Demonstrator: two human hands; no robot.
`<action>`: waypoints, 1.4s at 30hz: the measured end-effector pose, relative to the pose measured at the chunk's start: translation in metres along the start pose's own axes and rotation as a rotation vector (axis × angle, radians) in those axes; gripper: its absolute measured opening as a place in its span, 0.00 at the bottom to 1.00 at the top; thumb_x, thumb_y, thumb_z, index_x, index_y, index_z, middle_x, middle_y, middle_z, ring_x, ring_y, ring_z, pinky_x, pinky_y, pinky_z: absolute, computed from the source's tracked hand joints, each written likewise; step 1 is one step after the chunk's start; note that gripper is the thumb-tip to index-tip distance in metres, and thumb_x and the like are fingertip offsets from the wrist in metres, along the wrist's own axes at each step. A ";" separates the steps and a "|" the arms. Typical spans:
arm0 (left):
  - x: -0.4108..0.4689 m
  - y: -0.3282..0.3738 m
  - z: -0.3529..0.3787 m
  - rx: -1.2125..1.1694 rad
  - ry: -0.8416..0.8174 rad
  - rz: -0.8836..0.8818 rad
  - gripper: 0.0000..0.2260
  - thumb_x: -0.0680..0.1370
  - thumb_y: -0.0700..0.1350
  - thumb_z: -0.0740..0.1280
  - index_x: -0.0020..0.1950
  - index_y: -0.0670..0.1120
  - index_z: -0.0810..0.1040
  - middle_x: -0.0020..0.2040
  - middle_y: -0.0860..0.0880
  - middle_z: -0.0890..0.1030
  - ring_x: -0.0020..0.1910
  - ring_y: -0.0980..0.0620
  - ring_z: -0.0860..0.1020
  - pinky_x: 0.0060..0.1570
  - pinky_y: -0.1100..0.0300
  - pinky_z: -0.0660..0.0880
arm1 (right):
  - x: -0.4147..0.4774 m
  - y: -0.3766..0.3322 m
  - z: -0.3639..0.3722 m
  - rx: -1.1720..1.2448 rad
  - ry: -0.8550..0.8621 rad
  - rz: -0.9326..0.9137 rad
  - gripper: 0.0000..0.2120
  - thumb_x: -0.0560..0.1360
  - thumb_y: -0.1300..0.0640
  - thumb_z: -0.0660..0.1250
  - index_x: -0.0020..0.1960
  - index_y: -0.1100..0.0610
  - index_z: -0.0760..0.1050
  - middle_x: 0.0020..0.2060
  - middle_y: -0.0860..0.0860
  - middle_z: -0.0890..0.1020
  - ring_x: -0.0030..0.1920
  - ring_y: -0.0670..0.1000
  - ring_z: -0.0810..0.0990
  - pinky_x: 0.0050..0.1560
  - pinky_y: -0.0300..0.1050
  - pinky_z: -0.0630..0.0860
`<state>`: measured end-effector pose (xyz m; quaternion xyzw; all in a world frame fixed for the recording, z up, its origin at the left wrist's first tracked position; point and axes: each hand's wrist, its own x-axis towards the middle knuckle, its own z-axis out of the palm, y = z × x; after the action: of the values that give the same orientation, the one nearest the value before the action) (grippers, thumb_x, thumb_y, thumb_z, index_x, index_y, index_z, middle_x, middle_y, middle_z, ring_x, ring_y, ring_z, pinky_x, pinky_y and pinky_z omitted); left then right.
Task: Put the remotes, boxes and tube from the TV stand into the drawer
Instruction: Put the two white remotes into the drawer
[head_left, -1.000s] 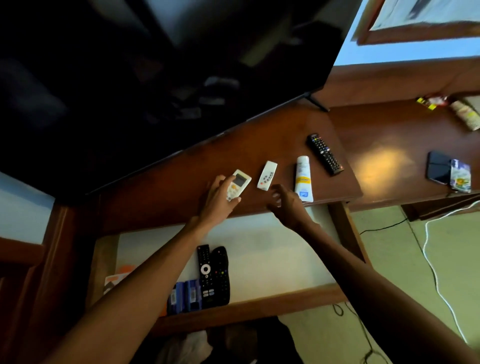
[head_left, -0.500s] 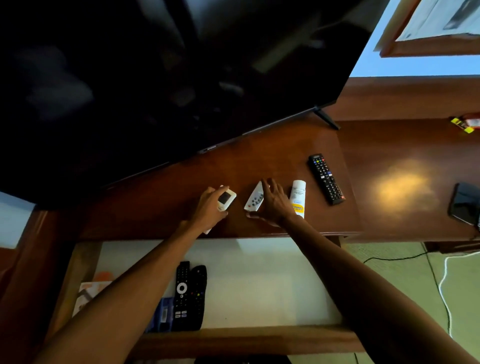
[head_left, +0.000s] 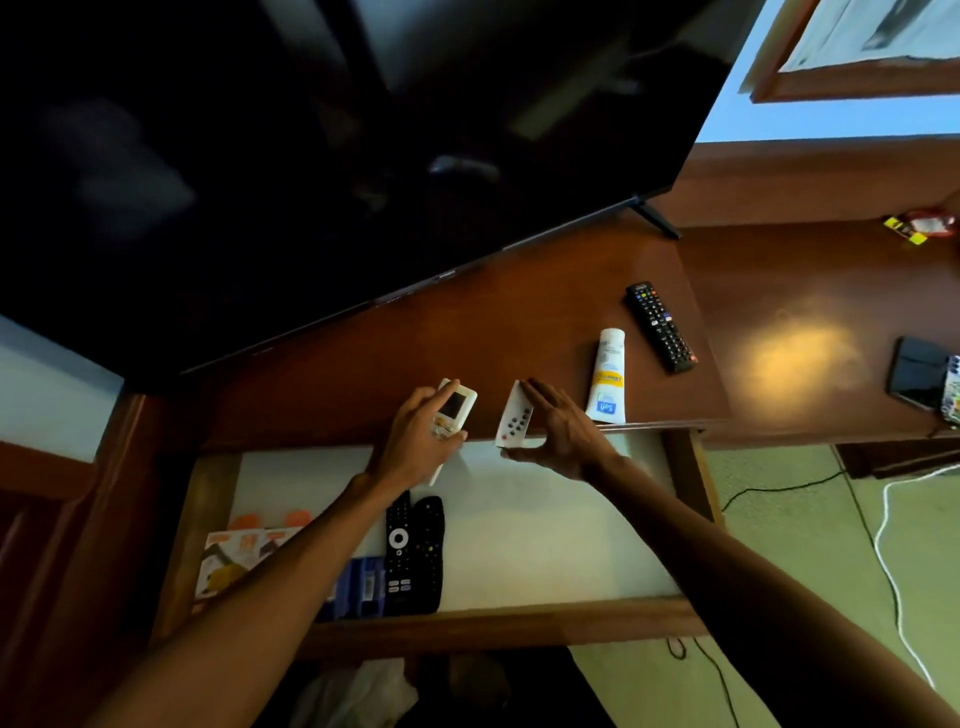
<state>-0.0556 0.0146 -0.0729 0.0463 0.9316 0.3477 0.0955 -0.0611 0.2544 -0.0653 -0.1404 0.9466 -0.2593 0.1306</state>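
Observation:
My left hand (head_left: 415, 441) grips a white remote with a small dark screen (head_left: 454, 408) at the front edge of the TV stand (head_left: 519, 312). My right hand (head_left: 558, 434) holds a small white remote with dark buttons (head_left: 513, 422), tilted up over the same edge. A white tube (head_left: 607, 378) and a black remote (head_left: 660, 326) lie on the stand to the right. Below, the open drawer (head_left: 545, 525) holds two black remotes (head_left: 414, 556), blue boxes (head_left: 358, 592) and an orange and white box (head_left: 234, 556), partly hidden by my left arm.
A large dark TV (head_left: 311, 156) stands at the back of the stand. A lower wooden surface on the right carries a black phone (head_left: 917, 371) and a yellow and red packet (head_left: 919, 228). White and black cables (head_left: 893, 571) trail over the green floor.
Both hands have closed on the white remotes and drawn them to the stand's front edge, lifted over the drawer. The camera view has shifted slightly.

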 end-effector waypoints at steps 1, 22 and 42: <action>-0.011 -0.005 0.000 0.033 0.000 0.017 0.35 0.74 0.49 0.73 0.77 0.53 0.61 0.66 0.50 0.71 0.59 0.51 0.73 0.54 0.56 0.77 | -0.010 -0.003 0.005 -0.005 0.013 -0.010 0.52 0.65 0.36 0.74 0.78 0.58 0.54 0.77 0.56 0.60 0.75 0.57 0.61 0.74 0.51 0.62; -0.078 -0.048 0.127 0.092 -0.233 -0.150 0.35 0.74 0.56 0.69 0.78 0.56 0.57 0.68 0.46 0.67 0.60 0.44 0.73 0.54 0.49 0.77 | -0.082 0.021 0.102 -0.116 -0.337 0.102 0.50 0.66 0.36 0.73 0.78 0.54 0.53 0.76 0.50 0.62 0.74 0.53 0.62 0.69 0.51 0.67; -0.066 -0.057 0.123 0.533 -0.302 -0.160 0.39 0.74 0.64 0.67 0.78 0.51 0.56 0.76 0.46 0.62 0.71 0.42 0.60 0.66 0.44 0.61 | -0.070 0.063 0.133 -0.050 -0.342 0.053 0.43 0.71 0.49 0.73 0.78 0.58 0.54 0.75 0.57 0.63 0.72 0.58 0.64 0.69 0.52 0.68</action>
<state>0.0339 0.0403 -0.1918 0.0474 0.9659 0.0717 0.2444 0.0338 0.2688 -0.1971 -0.1607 0.9200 -0.2047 0.2932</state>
